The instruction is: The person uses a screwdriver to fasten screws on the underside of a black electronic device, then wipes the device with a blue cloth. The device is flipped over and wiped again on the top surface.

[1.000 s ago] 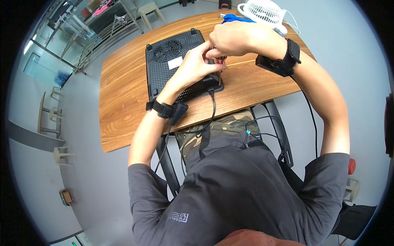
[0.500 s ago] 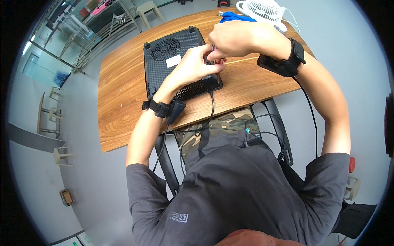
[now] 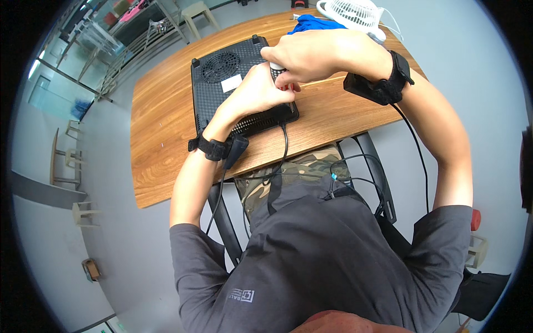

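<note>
Seen from the head camera, a wooden table [image 3: 161, 133] with a warm brown grain stands on a pale grey floor [image 3: 83, 233], and at the room's far left edge are metal racks [image 3: 105, 44] and a few small stools [image 3: 69, 161]. At the table's far end lie a white fan [image 3: 355, 12] and a blue cloth [image 3: 313, 24], the two just beside each other. A black appliance [image 3: 219, 83], flat and rectangular, lies bottom-up on the tabletop, showing a round vent grille and a white label; a black cord [image 3: 284, 145] leaves its near edge and drops over the table's rim toward the person's lap. The person sits close to the table in a dark grey shirt, with both forearms reaching forward and a black strap with a small box on each wrist. The left hand [image 3: 258, 91] rests on the near right corner of the appliance, fingers curled down against its underside. The right hand [image 3: 311, 55] comes in from the right with the elbow raised, just above and touching the left; its fingers are closed around a small tool [image 3: 276, 67] with a pale handle, pointed down at the appliance, though the tip is hidden between the hands.
</note>
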Available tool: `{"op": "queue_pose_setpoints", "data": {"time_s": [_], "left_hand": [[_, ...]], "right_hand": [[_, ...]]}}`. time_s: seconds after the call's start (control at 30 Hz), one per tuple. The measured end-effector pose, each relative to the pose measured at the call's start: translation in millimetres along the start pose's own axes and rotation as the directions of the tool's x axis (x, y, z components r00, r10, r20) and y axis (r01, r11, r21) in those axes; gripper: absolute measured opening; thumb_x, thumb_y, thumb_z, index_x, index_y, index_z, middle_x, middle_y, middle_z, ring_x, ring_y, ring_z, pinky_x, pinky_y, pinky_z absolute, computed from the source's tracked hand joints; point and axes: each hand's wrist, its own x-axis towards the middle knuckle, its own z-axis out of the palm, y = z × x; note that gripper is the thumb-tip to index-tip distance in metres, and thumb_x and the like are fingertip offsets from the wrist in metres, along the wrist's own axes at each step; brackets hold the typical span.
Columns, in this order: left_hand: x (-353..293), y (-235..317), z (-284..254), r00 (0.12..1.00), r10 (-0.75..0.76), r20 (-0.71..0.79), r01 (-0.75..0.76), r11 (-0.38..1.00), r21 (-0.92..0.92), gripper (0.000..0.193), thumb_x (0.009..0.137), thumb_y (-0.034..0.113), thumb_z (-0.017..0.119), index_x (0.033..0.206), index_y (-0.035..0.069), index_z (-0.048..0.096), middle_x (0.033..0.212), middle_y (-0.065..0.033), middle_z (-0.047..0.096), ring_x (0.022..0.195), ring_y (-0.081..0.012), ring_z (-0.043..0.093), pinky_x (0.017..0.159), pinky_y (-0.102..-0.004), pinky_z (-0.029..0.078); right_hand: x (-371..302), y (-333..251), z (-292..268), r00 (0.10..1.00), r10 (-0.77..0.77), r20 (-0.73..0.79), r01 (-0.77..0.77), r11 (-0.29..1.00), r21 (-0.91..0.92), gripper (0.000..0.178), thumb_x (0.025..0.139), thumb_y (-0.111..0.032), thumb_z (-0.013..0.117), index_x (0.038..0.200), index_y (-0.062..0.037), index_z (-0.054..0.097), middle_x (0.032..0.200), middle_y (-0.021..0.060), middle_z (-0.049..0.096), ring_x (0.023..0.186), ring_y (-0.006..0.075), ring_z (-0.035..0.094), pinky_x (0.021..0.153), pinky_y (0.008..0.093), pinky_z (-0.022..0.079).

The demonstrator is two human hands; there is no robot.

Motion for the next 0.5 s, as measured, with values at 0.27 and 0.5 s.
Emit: {"op": "queue_pose_setpoints", "data": {"time_s": [0.27,0.5], "left_hand": [[5,-15,9,0.992,0.113,-0.047,-0.118,0.988,-0.099,0.025,0.076,0.016,0.073,0.096,0.001,0.067,0.085,-0.0094,0.073,0.082,-0.018,0.07,0.078,-0.0334,0.055],[10,-10,24,0.975,0.128,-0.183,-0.142,0.987,-0.069,0.035,0.076,0.019,0.081,0.096,0.003,0.056,0.08,-0.0057,0.067,0.075,-0.0153,0.064,0.073,-0.031,0.053]], "right_hand": [[2,10,13,0.995,-0.011,-0.1,0.007,0.999,-0.039,0.044,0.097,-0.04,0.065,0.092,0.0035,0.065,0.071,0.0172,0.071,0.068,0.0319,0.071,0.062,0.0379,0.056],[-3,15,12,0.992,0.085,-0.092,-0.094,0.991,-0.093,0.057,0.094,-0.047,0.056,0.073,0.0031,0.073,0.072,0.024,0.07,0.067,0.0381,0.07,0.061,0.0456,0.055]]}}
